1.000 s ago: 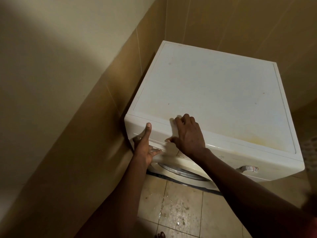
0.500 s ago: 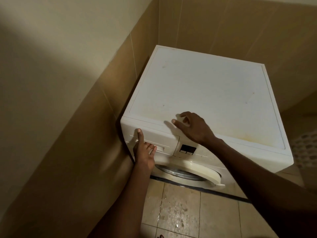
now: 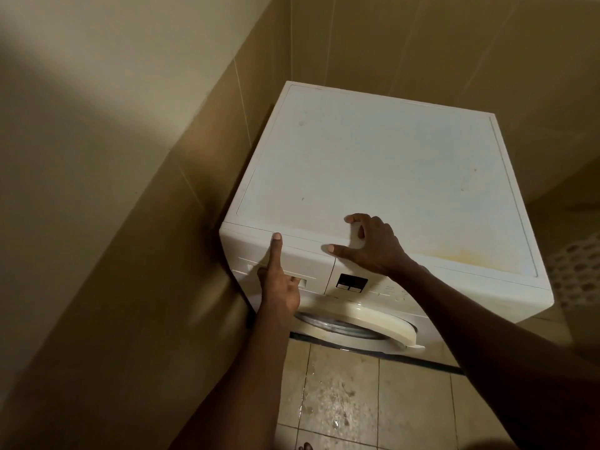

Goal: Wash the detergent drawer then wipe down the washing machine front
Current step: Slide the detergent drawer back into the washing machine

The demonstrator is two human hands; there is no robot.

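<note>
Two hands on the washing machine point(image 3: 373, 164), which sits tucked into a tiled corner on a blotchy tile floor point(image 3: 341, 401). Left hand point(image 3: 279, 284) has its fingers hooked into the handle slot of the detergent drawer point(image 3: 308, 259) with the thumb stretched straight up to the drawer's top edge, and the drawer sits flush in its slot at the top left of the front, just left of the little dark display point(image 3: 352, 282) and above the round door point(image 3: 367, 319). Right hand point(image 3: 373, 245) is spread and arched, fingertips on the machine's top near the front edge, thumb on the front lip, holding nothing.
</note>
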